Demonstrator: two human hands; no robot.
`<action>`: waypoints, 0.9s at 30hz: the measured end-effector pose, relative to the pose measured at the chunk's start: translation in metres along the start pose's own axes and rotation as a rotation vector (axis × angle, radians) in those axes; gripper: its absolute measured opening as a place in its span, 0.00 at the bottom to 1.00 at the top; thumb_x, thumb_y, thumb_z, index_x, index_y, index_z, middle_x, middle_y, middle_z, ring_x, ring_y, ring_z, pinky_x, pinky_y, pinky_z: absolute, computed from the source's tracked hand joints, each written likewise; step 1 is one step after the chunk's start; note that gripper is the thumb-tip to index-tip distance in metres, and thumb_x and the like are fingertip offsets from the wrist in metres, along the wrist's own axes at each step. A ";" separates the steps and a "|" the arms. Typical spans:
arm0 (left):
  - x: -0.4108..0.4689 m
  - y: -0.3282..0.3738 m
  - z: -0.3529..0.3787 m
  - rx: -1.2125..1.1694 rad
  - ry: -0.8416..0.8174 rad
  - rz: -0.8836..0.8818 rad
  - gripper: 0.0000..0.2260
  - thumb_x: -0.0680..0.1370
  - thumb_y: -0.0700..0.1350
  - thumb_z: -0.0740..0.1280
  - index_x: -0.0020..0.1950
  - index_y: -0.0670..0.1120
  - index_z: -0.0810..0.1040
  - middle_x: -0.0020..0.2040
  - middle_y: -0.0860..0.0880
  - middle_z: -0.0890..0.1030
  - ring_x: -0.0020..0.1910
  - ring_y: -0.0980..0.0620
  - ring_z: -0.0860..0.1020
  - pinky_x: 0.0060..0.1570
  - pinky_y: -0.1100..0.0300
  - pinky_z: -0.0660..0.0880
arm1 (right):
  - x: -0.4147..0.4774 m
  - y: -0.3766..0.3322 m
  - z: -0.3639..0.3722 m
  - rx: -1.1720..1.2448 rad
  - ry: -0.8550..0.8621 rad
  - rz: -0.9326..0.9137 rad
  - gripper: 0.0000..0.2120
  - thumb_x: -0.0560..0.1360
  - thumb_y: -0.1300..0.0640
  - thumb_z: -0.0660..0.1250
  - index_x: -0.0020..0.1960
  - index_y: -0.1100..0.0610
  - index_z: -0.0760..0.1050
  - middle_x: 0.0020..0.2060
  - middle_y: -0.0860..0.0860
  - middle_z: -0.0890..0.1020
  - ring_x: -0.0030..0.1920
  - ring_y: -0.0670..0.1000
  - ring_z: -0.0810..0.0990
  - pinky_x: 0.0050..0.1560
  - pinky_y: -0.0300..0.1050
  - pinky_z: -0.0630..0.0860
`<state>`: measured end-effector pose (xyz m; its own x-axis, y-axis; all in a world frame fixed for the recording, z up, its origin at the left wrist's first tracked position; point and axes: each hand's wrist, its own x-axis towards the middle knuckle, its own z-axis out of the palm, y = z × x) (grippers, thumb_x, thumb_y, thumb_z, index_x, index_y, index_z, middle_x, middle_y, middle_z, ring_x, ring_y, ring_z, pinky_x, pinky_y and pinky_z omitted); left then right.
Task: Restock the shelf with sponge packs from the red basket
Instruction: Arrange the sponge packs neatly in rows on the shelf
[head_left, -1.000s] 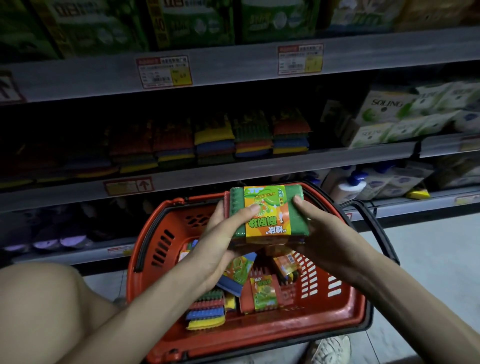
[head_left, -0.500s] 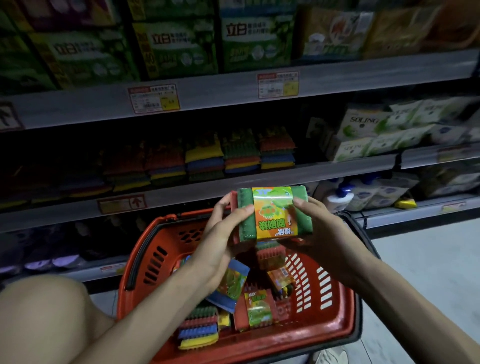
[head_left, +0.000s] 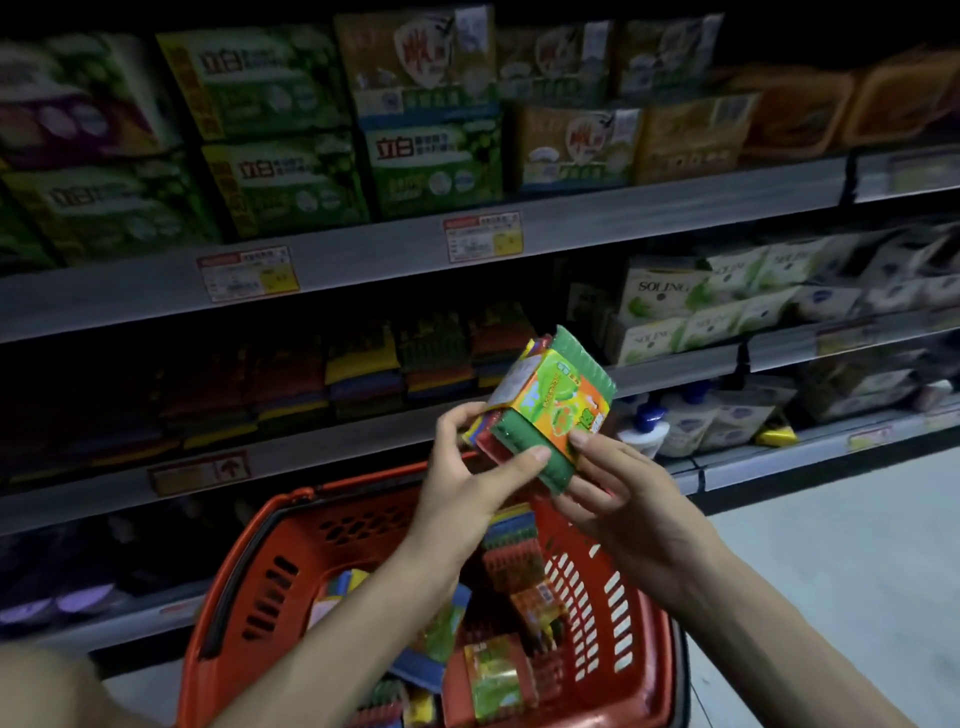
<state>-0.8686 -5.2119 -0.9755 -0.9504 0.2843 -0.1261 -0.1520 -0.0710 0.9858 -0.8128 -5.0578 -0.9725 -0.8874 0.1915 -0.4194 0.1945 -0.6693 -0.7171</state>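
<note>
A sponge pack with a green top sponge and an orange-green label is tilted in the air above the red basket. My left hand grips its near left end, thumb across the green sponge. My right hand holds the lower right corner between thumb and fingers. Several more sponge packs lie in the basket. Behind, the middle shelf carries a dim row of stacked sponge packs.
Green and orange boxed goods fill the upper shelf. White soap boxes stand right of the sponge row, with pump bottles on the shelf below. Grey floor lies at the right. My knee is at bottom left.
Both hands have lifted the pack higher and turned it, so its right end tips up toward the shelf. The view has tilted upward, showing more of the upper shelf.
</note>
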 end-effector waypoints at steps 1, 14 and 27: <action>0.002 0.000 0.003 0.085 0.009 0.047 0.26 0.72 0.43 0.80 0.65 0.53 0.73 0.59 0.51 0.81 0.51 0.63 0.83 0.45 0.69 0.78 | 0.002 -0.003 -0.001 0.023 0.005 -0.029 0.18 0.68 0.59 0.79 0.56 0.60 0.81 0.54 0.64 0.81 0.51 0.61 0.80 0.56 0.47 0.77; 0.044 -0.020 0.066 0.405 0.169 0.421 0.21 0.79 0.46 0.72 0.71 0.53 0.73 0.64 0.57 0.74 0.63 0.63 0.75 0.62 0.67 0.74 | 0.041 -0.034 -0.019 -0.110 0.149 -0.342 0.24 0.77 0.65 0.71 0.69 0.47 0.76 0.58 0.56 0.85 0.57 0.54 0.86 0.61 0.50 0.79; 0.072 -0.032 0.105 0.150 0.194 0.149 0.28 0.81 0.42 0.68 0.79 0.56 0.65 0.74 0.60 0.69 0.72 0.62 0.67 0.70 0.64 0.66 | 0.093 -0.060 -0.039 -0.500 0.204 -0.525 0.18 0.77 0.66 0.72 0.63 0.51 0.80 0.57 0.47 0.86 0.60 0.46 0.84 0.65 0.49 0.78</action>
<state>-0.9038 -5.0889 -1.0043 -0.9956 0.0917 0.0165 0.0210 0.0482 0.9986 -0.8908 -4.9717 -0.9908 -0.8302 0.5573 -0.0124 -0.0230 -0.0565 -0.9981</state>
